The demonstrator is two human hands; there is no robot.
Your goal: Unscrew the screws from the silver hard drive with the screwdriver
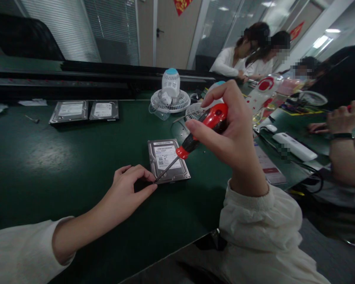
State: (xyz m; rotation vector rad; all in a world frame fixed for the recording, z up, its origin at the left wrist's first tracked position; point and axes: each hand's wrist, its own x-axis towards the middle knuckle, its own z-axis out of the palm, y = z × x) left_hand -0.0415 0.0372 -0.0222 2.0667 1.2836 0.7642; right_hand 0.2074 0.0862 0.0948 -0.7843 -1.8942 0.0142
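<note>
A hard drive (168,159) lies label-up on the green table. My right hand (229,126) is closed around the red and black handle of a screwdriver (192,138). The screwdriver slants down to the left, its tip at the drive's near left corner. Right at that corner, the thumb and forefinger of my left hand (134,183) close in a pinch around the screwdriver tip. What lies between those fingertips is too small to make out; they also seem to touch the drive's edge.
Two more hard drives, one on the left (69,110) and one beside it (104,110), lie farther back. A white fan (171,94) stands behind my drive. To the right are a clear bottle (264,92), a white power strip (294,146) and a co-worker's hand (343,118). Other people sit across.
</note>
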